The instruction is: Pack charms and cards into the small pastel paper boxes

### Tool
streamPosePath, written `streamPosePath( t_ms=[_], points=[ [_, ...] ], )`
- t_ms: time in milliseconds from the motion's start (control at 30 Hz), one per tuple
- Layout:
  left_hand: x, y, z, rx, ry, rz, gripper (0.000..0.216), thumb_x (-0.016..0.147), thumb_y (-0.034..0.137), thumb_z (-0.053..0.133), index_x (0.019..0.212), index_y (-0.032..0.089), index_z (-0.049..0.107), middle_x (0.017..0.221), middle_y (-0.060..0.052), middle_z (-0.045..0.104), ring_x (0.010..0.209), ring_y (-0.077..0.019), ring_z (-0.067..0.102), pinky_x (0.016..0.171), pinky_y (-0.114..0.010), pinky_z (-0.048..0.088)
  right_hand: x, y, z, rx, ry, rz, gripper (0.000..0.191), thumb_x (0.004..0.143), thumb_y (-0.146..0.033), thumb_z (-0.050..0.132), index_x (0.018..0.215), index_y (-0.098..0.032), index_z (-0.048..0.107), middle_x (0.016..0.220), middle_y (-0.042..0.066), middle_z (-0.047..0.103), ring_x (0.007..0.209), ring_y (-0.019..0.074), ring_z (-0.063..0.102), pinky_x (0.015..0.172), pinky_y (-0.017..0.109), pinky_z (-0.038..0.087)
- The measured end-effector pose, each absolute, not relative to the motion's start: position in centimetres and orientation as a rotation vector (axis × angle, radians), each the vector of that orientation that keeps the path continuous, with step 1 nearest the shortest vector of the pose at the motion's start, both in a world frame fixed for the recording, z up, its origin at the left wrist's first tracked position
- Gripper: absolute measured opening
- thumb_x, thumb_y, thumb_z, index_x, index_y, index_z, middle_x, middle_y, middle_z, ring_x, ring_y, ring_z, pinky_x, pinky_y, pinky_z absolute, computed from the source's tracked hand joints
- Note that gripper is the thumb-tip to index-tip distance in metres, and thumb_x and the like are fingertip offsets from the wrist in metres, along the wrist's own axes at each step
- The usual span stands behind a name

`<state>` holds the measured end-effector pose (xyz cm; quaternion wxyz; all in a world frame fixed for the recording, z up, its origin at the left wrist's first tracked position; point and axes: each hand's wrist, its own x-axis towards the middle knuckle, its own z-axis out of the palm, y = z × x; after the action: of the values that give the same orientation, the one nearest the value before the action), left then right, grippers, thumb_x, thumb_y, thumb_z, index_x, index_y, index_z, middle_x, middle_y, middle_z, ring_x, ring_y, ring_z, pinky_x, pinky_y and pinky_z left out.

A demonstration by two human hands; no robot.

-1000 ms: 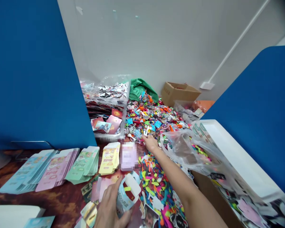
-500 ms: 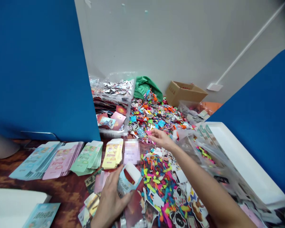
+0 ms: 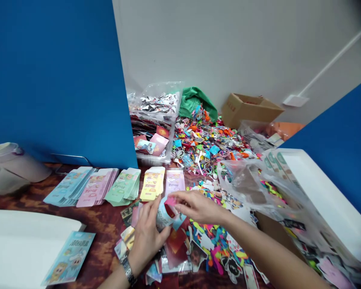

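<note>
My left hand [image 3: 146, 233], with a metal watch band at the wrist, is closed around a light blue printed paper packet [image 3: 163, 216], its mouth spread open. Inside the mouth a dark red card [image 3: 169, 209] shows. My right hand [image 3: 195, 204] pinches a small pink item [image 3: 171, 201] right at that mouth; its exact kind is too small to tell. Beneath and right of the hands lie colourful balloon-like pieces [image 3: 212, 241] and cut-out stickers [image 3: 233, 267]. Red cards [image 3: 176, 247] lie under the packet.
Rows of packets stand behind: blue [image 3: 69, 184], pink [image 3: 93, 186], green [image 3: 123, 185], yellow [image 3: 152, 182] and purple [image 3: 175, 184]. Farther back are a pile of small trinkets [image 3: 204, 140], clear bins [image 3: 168, 154] and a cardboard box [image 3: 246, 110]. White trays [image 3: 27, 241] flank the table.
My right hand has come back from the trinket pile to the packet's mouth with the pink item. My left hand still holds the packet. The view has shifted.
</note>
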<state>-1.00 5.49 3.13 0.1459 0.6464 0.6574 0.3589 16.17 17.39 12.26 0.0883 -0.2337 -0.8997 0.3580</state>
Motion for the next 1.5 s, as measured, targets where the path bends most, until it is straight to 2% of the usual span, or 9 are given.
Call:
streamPosePath(
  t_ms=[100, 233, 400, 500, 700, 867, 1033, 1267, 1500],
  points=[
    [-0.6, 5.6, 2.9, 1.845, 1.889, 1.067, 0.074, 0.079, 0.026, 0.062, 0.146, 0.02, 0.029, 0.129, -0.012, 0.051, 0.119, -0.0278, 0.049, 0.101, -0.045, 0.043, 15.6, 15.9, 11.2, -0.767, -2.712, 0.542, 0.028, 0.095, -0.022, 0.049, 0.121, -0.015, 0.056, 0.088, 0.006, 0.069, 0.081, 0.0177, 0.061, 0.073, 0.027, 0.044],
    [-0.3, 6.1, 2.6, 1.778, 1.882, 1.103, 0.071, 0.079, 0.03, 0.062, 0.143, 0.018, 0.033, 0.128, -0.012, 0.054, 0.12, -0.0272, 0.051, 0.101, -0.044, 0.044, 15.5, 14.4, 10.1, -0.668, -2.716, 0.158, 0.017, 0.094, -0.02, 0.05, 0.091, -0.018, 0.066, 0.086, 0.007, 0.066, 0.08, 0.018, 0.057, 0.069, 0.026, 0.044],
    [-0.8, 6.1, 2.4, 1.733, 1.896, 1.087, 0.071, 0.079, 0.033, 0.063, 0.142, 0.018, 0.033, 0.132, -0.013, 0.053, 0.123, -0.0282, 0.051, 0.101, -0.045, 0.045, 16.9, 19.2, 9.9, -0.77, -2.543, 0.447, 0.024, 0.097, -0.027, 0.046, 0.11, -0.021, 0.065, 0.096, 0.005, 0.068, 0.089, 0.0145, 0.061, 0.079, 0.024, 0.047],
    [-1.1, 5.9, 2.3, 1.724, 1.89, 1.061, 0.072, 0.079, 0.035, 0.063, 0.143, 0.018, 0.033, 0.133, -0.014, 0.053, 0.123, -0.029, 0.052, 0.1, -0.046, 0.046, 17.8, 25.3, 8.4, -1.352, -2.467, 0.288, 0.027, 0.097, -0.024, 0.043, 0.116, -0.021, 0.062, 0.108, 0.006, 0.068, 0.097, 0.0167, 0.062, 0.085, 0.027, 0.046],
    [-1.3, 5.1, 2.0, 1.727, 1.916, 1.063, 0.074, 0.077, 0.036, 0.065, 0.143, 0.019, 0.035, 0.136, -0.015, 0.053, 0.125, -0.0319, 0.051, 0.1, -0.049, 0.046, 16.7, 33.0, 4.0, -1.673, -2.471, 0.147, 0.047, 0.08, -0.021, 0.066, 0.126, -0.018, 0.056, 0.123, 0.013, 0.062, 0.113, 0.0258, 0.054, 0.089, 0.032, 0.043],
    [-1.6, 5.1, 2.3, 1.724, 1.922, 1.054, 0.073, 0.078, 0.039, 0.065, 0.142, 0.018, 0.038, 0.136, -0.015, 0.054, 0.125, -0.0313, 0.053, 0.1, -0.047, 0.047, 16.4, 33.7, 3.5, -1.75, -2.45, 0.092, 0.021, 0.092, -0.029, 0.051, 0.105, -0.023, 0.067, 0.11, 0.01, 0.066, 0.108, 0.0234, 0.055, 0.082, 0.03, 0.042],
    [-1.3, 5.5, 2.5, 1.687, 1.891, 1.068, 0.074, 0.076, 0.035, 0.066, 0.142, 0.018, 0.038, 0.136, -0.014, 0.054, 0.125, -0.0306, 0.051, 0.101, -0.046, 0.046, 18.5, 33.8, 5.8, -1.715, -2.344, 0.062, 0.03, 0.097, -0.031, 0.04, 0.104, -0.023, 0.069, 0.109, 0.009, 0.067, 0.099, 0.0208, 0.059, 0.078, 0.027, 0.041],
    [-0.7, 5.5, 3.1, 1.692, 1.822, 1.102, 0.075, 0.076, 0.029, 0.065, 0.144, 0.021, 0.034, 0.134, -0.013, 0.053, 0.124, -0.0306, 0.05, 0.101, -0.047, 0.044, 19.6, 32.4, 8.9, -1.5, -2.263, 0.13, 0.031, 0.096, -0.029, 0.041, 0.097, -0.018, 0.07, 0.102, 0.008, 0.069, 0.095, 0.0188, 0.06, 0.08, 0.025, 0.041],
    [-2.0, 5.7, 3.3, 1.742, 1.92, 1.107, 0.067, 0.079, 0.034, 0.065, 0.139, 0.02, 0.039, 0.124, -0.012, 0.056, 0.116, -0.0294, 0.054, 0.097, -0.047, 0.046, 18.9, 25.5, 13.2, -1.234, -2.336, 0.383, 0.036, 0.098, -0.038, 0.038, 0.088, -0.016, 0.065, 0.07, 0.0, 0.063, 0.064, 0.0131, 0.057, 0.061, 0.021, 0.041]
  ],
)
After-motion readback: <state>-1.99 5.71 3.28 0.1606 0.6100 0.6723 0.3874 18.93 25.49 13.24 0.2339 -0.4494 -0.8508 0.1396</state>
